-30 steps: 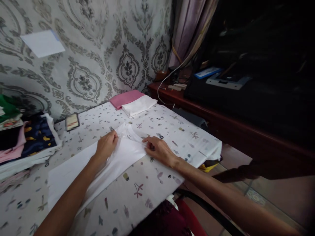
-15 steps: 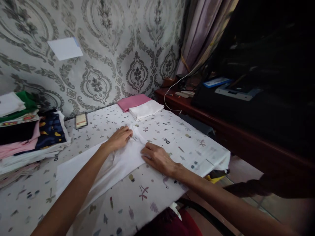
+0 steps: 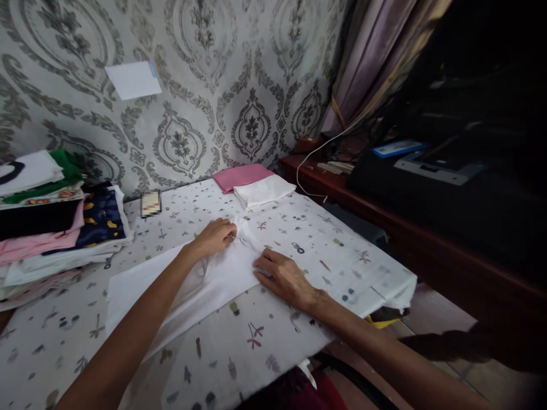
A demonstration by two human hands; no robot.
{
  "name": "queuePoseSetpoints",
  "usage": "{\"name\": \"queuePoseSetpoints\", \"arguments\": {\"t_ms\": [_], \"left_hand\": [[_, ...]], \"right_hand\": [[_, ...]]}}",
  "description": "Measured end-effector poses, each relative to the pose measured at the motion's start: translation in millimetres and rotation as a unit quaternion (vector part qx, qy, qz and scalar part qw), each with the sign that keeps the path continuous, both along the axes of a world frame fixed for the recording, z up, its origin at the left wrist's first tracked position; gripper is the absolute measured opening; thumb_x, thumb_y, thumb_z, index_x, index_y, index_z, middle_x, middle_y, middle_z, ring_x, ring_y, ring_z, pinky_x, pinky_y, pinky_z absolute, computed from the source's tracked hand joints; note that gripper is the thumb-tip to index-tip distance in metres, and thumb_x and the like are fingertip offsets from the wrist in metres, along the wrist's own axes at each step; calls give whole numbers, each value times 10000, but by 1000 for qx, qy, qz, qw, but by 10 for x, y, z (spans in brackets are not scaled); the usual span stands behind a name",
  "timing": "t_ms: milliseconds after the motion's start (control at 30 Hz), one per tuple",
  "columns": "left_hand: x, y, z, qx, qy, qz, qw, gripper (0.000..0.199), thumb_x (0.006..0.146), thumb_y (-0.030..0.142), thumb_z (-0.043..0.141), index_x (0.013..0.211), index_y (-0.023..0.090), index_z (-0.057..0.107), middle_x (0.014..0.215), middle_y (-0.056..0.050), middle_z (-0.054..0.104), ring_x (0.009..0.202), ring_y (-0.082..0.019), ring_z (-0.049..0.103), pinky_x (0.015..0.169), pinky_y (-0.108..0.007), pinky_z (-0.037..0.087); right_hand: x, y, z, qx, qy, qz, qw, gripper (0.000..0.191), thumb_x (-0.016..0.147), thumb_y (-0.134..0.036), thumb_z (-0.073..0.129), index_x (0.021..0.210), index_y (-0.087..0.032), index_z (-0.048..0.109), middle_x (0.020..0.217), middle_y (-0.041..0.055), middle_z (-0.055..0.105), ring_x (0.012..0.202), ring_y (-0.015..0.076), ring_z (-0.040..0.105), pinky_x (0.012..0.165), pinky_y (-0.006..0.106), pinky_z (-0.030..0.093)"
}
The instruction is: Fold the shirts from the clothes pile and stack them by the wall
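Note:
A white garment [image 3: 231, 285] lies lengthwise on the patterned sheet, folded long and narrow, with creases near its right end. My left hand [image 3: 217, 236] is closed on its far edge, fingers curled into the bunched fabric. At the near right corner, my right hand [image 3: 282, 276] pinches the same fabric between thumb and fingers. The gathered band between both hands looks like a neckline. My left forearm covers part of the garment's left half.
Folded clothes form a stack [image 3: 64, 222] at the left. A folded pink cloth [image 3: 239, 175] and a folded white cloth [image 3: 265, 191] lie by the wall. A small blurred card-like item [image 3: 151, 204] sits near the stack. A white cable [image 3: 305, 171] hangs from the dark red desk [image 3: 367, 196].
The view has shifted slightly, so everything appears a little further right. Both hands keep their hold on the white garment, with hardly any movement against it.

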State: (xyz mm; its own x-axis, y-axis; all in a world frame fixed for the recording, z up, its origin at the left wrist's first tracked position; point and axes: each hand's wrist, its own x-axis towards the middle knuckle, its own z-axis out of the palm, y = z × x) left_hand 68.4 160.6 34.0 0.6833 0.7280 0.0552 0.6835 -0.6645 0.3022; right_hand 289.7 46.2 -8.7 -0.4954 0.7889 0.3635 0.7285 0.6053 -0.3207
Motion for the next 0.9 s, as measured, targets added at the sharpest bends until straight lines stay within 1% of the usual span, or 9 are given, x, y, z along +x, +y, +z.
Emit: {"name": "queuePoseSetpoints", "arguments": {"t_ms": [133,233,300,367,467,600,700,800,900], "left_hand": [[7,-17,4,12,-20,48,999,114,852,142,478,802,223,540,848,-36,619,860,-211,559,775,-329,426],[40,-33,-42,25,-29,95,995,132,876,147,440,837,228,537,823,-33,612,824,-211,570,752,-332,433],[71,-43,-76,32,-28,107,993,129,882,154,448,828,230,538,829,-34,615,848,-217,576,770,-338,438],[83,-55,-89,39,-29,117,992,110,884,166,469,843,230,548,870,-41,626,886,-222,581,797,-342,443],[0,-82,-43,51,-40,140,988,120,896,184,469,957,229,563,998,-59,638,957,-227,584,843,-350,446],[-320,-229,110,46,-95,166,981,204,909,188,411,1040,222,564,1038,-58,650,938,-208,602,830,-334,453],[-620,-504,217,4,-107,171,979,218,922,253,397,1043,227,576,980,-44,663,873,-198,605,769,-316,449],[-947,-890,268,-49,-80,201,975,221,901,297,402,989,232,595,898,-28,665,795,-191,584,714,-304,429],[-1335,-1294,282,-94,-45,247,964,220,874,326,408,872,226,605,815,-22,648,744,-189,556,682,-294,407]], "right_hand": [[2,8,-12,-1,10,4,1000,102,939,-212,532,883,-194,617,903,60,605,821,187,593,728,304,480],[-4,15,-21,3,3,1,1000,95,929,-204,546,862,-192,613,894,61,604,817,193,592,718,306,478],[-2,14,-25,1,4,1,1000,87,925,-200,553,860,-195,611,895,60,603,822,194,591,720,306,477],[10,9,-13,-5,3,2,1000,84,923,-199,558,857,-198,610,893,58,602,818,191,589,720,305,475],[17,7,63,-19,-10,7,1000,90,927,-214,559,863,-196,618,879,56,607,798,187,587,710,305,475],[-144,93,254,-2,-21,21,1000,130,947,-231,528,942,-184,649,911,84,640,882,225,596,788,354,501],[-431,256,329,8,-28,60,998,178,954,-225,502,1010,-174,663,1025,117,658,995,255,597,884,405,511],[-720,456,223,-4,-38,94,995,271,957,-259,501,1154,-140,645,1263,173,612,1179,291,557,1011,466,471],[-868,605,-17,-23,-31,89,995,394,967,-323,493,1289,-117,589,1395,199,547,1322,318,479,1107,520,394]]}}
